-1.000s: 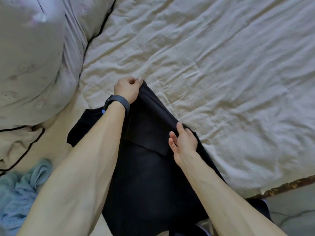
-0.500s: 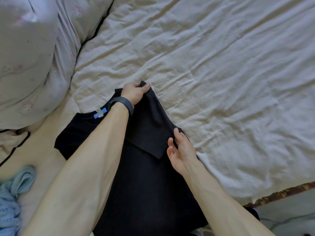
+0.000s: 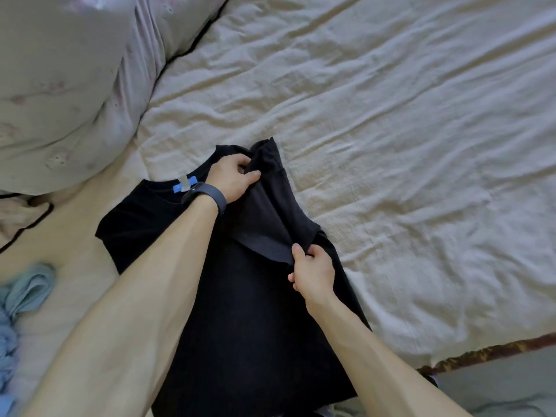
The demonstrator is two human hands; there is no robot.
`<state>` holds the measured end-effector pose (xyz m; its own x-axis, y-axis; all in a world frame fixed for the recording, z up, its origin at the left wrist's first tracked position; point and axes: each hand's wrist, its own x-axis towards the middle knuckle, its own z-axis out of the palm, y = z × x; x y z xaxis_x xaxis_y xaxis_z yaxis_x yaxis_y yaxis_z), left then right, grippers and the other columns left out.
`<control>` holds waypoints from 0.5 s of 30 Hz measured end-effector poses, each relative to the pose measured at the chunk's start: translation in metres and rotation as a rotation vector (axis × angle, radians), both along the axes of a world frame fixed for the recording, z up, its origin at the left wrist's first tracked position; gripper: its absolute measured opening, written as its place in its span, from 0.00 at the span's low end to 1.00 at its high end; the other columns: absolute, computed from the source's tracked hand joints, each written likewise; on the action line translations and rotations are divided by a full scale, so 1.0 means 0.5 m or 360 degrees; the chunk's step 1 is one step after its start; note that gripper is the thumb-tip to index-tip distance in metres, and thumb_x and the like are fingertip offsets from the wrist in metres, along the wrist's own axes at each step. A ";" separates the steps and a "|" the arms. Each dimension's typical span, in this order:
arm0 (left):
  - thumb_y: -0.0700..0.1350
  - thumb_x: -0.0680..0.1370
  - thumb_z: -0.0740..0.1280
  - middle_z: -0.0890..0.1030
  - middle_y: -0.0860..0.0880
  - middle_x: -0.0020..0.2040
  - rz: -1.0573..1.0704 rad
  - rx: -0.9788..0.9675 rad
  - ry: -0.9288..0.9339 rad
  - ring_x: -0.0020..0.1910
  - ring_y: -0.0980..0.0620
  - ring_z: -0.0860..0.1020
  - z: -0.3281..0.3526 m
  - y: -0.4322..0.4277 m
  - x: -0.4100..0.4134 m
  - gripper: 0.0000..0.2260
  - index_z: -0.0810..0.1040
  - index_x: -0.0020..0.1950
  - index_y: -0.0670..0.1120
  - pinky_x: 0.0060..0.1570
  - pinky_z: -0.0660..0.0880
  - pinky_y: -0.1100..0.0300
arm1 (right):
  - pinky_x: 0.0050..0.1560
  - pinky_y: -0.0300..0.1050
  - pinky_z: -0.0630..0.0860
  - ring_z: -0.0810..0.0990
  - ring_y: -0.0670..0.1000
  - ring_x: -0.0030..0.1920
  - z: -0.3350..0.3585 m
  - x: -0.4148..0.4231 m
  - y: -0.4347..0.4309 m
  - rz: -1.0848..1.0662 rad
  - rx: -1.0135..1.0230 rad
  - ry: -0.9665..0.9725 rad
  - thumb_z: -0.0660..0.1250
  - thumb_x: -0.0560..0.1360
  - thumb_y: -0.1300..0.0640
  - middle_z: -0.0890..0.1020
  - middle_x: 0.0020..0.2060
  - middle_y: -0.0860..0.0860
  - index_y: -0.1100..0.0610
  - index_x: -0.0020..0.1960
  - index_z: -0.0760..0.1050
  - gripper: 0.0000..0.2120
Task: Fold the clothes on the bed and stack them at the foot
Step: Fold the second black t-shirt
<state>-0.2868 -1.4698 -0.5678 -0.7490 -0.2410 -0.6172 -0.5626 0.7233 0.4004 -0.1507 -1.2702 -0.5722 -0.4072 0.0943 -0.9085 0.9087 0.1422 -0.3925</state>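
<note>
Beside black shirt point(image 3: 240, 311): pillow point(image 3: 66, 85), blue garment point(image 3: 24, 293).

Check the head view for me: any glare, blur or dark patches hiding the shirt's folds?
Head view: soft even daylight, no glare; black T-shirt so dark that its folds barely show; left hand and right hand, both gripping it, are sharp; blue garment at the left edge is blurred.

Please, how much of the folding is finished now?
Done: no folded stack is visible. In hand: the black T-shirt lies on the bed; the left hand and right hand pinch its sleeve side, folded inward. Left: finishing this fold, the blue garment at the left edge, then stacking.
</note>
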 end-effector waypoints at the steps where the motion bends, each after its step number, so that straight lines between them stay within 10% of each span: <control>1: 0.53 0.79 0.70 0.79 0.55 0.45 0.0067 0.0016 0.0019 0.50 0.52 0.77 0.000 0.000 0.002 0.10 0.80 0.59 0.52 0.49 0.69 0.60 | 0.32 0.40 0.77 0.81 0.43 0.27 -0.002 0.003 0.002 0.0000 0.0034 0.0034 0.64 0.83 0.49 0.80 0.26 0.41 0.53 0.56 0.74 0.08; 6: 0.62 0.76 0.70 0.77 0.56 0.50 0.0223 0.0117 0.0059 0.51 0.54 0.76 0.006 0.020 0.058 0.21 0.76 0.65 0.54 0.50 0.69 0.60 | 0.42 0.50 0.83 0.84 0.45 0.31 0.016 -0.023 0.035 0.0892 0.0174 0.0060 0.63 0.77 0.37 0.84 0.28 0.43 0.53 0.46 0.79 0.19; 11: 0.66 0.75 0.67 0.80 0.53 0.56 0.0284 -0.0038 -0.0017 0.54 0.50 0.79 0.014 0.022 0.165 0.24 0.73 0.66 0.56 0.52 0.77 0.54 | 0.29 0.44 0.74 0.78 0.47 0.26 0.054 -0.099 0.038 0.1608 0.0664 0.0618 0.57 0.78 0.34 0.79 0.23 0.47 0.53 0.33 0.77 0.27; 15: 0.62 0.76 0.67 0.82 0.53 0.50 0.0420 -0.0029 -0.0015 0.46 0.53 0.79 0.005 0.011 0.216 0.18 0.75 0.62 0.57 0.44 0.77 0.56 | 0.48 0.45 0.76 0.81 0.49 0.51 0.049 -0.165 -0.046 0.1533 0.0625 0.1480 0.60 0.81 0.45 0.83 0.50 0.45 0.48 0.55 0.77 0.10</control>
<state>-0.1788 -1.4642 -0.5653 -0.6529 -0.4383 -0.6178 -0.7365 0.5578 0.3826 -0.2333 -1.2931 -0.5478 -0.8891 -0.3821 -0.2520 -0.1774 0.7952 -0.5798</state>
